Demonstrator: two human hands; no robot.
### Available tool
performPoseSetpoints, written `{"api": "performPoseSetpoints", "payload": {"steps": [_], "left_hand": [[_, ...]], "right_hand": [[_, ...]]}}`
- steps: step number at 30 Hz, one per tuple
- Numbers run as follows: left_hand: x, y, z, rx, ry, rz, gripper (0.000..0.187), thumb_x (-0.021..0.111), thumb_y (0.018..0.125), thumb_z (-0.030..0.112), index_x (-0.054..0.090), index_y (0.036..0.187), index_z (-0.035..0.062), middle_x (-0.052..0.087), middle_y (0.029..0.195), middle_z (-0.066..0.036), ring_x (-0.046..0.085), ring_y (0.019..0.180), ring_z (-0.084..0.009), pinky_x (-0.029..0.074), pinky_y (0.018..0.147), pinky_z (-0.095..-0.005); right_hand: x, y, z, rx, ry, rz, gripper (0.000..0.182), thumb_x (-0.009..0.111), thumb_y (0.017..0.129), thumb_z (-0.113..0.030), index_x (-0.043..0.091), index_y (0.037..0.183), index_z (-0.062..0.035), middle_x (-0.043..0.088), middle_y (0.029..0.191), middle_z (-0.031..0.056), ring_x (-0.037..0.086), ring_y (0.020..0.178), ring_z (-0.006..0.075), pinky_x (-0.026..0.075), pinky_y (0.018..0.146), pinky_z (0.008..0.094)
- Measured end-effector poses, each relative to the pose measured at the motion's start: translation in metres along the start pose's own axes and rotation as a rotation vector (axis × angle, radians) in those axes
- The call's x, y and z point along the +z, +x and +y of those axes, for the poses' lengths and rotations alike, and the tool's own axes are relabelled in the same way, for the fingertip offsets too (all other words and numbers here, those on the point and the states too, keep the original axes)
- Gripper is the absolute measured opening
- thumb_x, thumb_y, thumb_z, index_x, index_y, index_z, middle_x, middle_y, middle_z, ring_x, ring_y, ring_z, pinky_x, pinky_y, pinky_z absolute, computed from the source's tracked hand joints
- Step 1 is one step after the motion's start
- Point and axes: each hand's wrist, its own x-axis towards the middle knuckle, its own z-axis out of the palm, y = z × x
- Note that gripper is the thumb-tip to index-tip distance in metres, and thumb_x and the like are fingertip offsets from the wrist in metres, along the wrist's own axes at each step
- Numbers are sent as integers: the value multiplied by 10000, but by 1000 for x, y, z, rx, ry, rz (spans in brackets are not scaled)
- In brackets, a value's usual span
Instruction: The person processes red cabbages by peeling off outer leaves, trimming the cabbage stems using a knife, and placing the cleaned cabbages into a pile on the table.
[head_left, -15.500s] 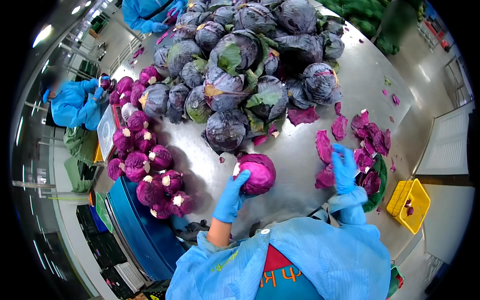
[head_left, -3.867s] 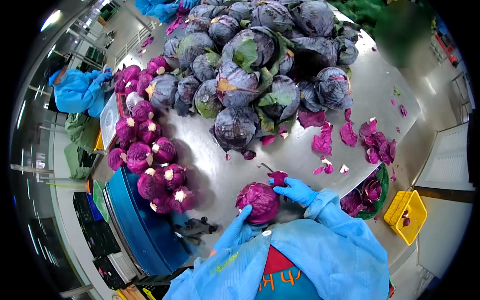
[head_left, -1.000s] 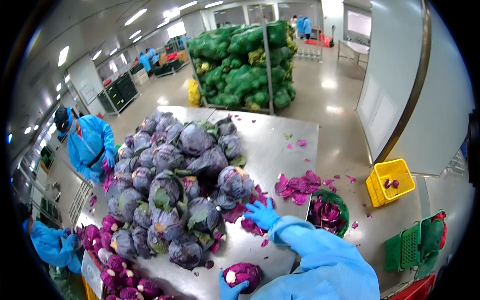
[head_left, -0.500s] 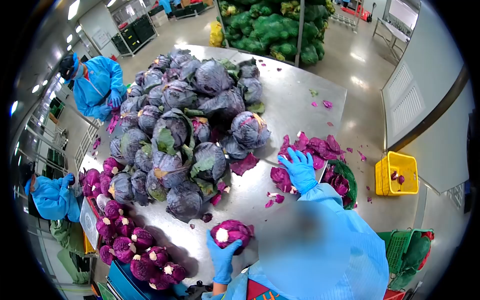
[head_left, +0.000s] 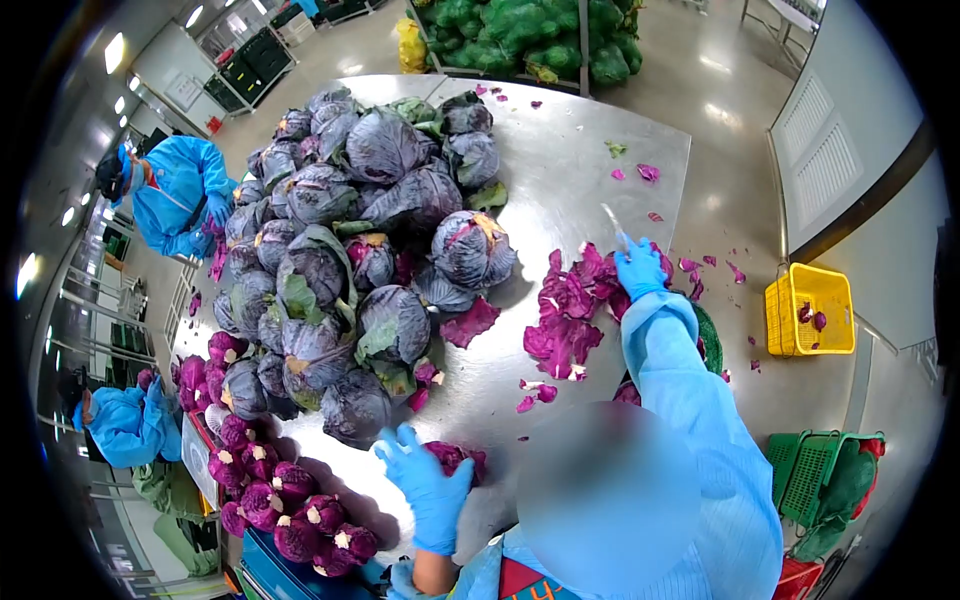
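Blue gloves cover both hands. My left hand [head_left: 425, 492] has its fingers spread beside a trimmed purple cabbage [head_left: 455, 457], overlapping its left side; the cabbage rests on the steel table [head_left: 470, 395]. Over at the right edge of the table, my right hand [head_left: 641, 270] is closed around a knife [head_left: 613, 224] whose thin blade points up and away. Loose purple leaves [head_left: 562, 340] lie heaped just left of and below that hand. A large pile of untrimmed red cabbages [head_left: 350, 250] with dull outer leaves fills the table's left half.
Trimmed cabbages [head_left: 293, 482] with pale cut stems are stacked at the lower left. A green net bag [head_left: 709, 340] hangs at the table's right edge. Beyond it stand a yellow crate [head_left: 812, 310] and green crates [head_left: 815, 480]. Two people [head_left: 182, 190] in blue gowns work on the left.
My left hand has loosened from the cabbage and spread its fingers, shifting left. My right hand, flat on the leaves before, has moved up and right and now grips a knife. The view has shifted slightly.
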Motion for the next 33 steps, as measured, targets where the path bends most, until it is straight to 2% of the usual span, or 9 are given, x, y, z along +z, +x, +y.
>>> {"api": "performPoseSetpoints", "payload": {"steps": [2, 3, 12, 18, 24, 26, 29, 31, 33], "left_hand": [[36, 8, 23, 530, -135, 42, 1118, 840, 599, 253, 207, 1473, -38, 143, 1513, -341, 156, 1413, -486, 205, 1152, -483], [45, 15, 60, 418, -147, -147, 1104, 833, 622, 222, 189, 1477, -47, 136, 1518, -335, 138, 1422, -482, 185, 1164, -484], [163, 143, 156, 634, -427, -262, 1513, 919, 394, 438, 7, 1520, 4, 99, 1581, -217, 94, 1474, -344, 63, 1160, -549], [198, 102, 210, 817, -614, -198, 1256, 906, 490, 296, 197, 1470, -41, 389, 1411, -271, 452, 1201, -402, 309, 1088, -450], [181, 6, 264, 980, 23, -498, 1153, 833, 607, 427, 199, 1520, 121, 124, 1563, -223, 131, 1434, -452, 157, 1074, -706], [191, -3, 259, 984, -47, -473, 1045, 776, 695, 456, 224, 1505, 94, 174, 1539, -244, 132, 1422, -474, 180, 1087, -669], [206, -10, 228, 979, -461, -368, 857, 721, 810, 349, 285, 1469, 17, 324, 1485, -226, 296, 1382, -401, 268, 1129, -482], [214, -21, 211, 713, -971, -798, 749, 679, 850, 296, 326, 1444, 7, 410, 1428, -194, 401, 1315, -312, 331, 1089, -389], [177, -20, 208, 237, -1192, -1314, 492, 597, 912, 175, 445, 1337, -22, 565, 1243, -113, 546, 1111, -155, 429, 966, -273]], "right_hand": [[-9, -14, -21, -70, 42, -137, 523, 511, 917, -390, 389, 1424, -427, 287, 1539, 112, 284, 1399, 408, 210, 1038, 731], [-4, -14, -25, -92, 30, -160, 535, 507, 921, -369, 369, 1433, -435, 293, 1538, 91, 263, 1409, 405, 185, 1033, 748], [21, -45, -24, -773, 90, -99, 394, 507, 841, -179, 650, 1185, -307, 623, 1188, -11, 523, 1182, 211, 330, 1007, 559], [1, -73, 51, -730, 253, 68, 350, 538, 817, -144, 667, 1140, -177, 647, 1190, 33, 560, 1163, 227, 332, 1046, 487], [-15, -112, 189, -222, 657, -211, 399, 541, 895, -9, 571, 1289, -63, 637, 1228, 94, 613, 1109, 174, 479, 945, 289], [-18, -119, 215, -114, 275, -72, 350, 535, 927, -38, 567, 1275, -25, 637, 1211, 97, 607, 1082, 166, 473, 946, 286], [-32, -151, 180, 95, 930, 131, 308, 549, 953, -96, 579, 1245, -4, 633, 1182, 88, 597, 1062, 171, 467, 954, 301], [-37, -178, 128, 177, 1498, 4, 346, 603, 953, -180, 580, 1241, 11, 622, 1181, 91, 587, 1070, 166, 450, 981, 321], [-30, -204, 82, 82, 1452, -132, 390, 616, 942, -196, 553, 1251, 34, 625, 1101, 68, 590, 1056, 164, 453, 973, 319]]}}
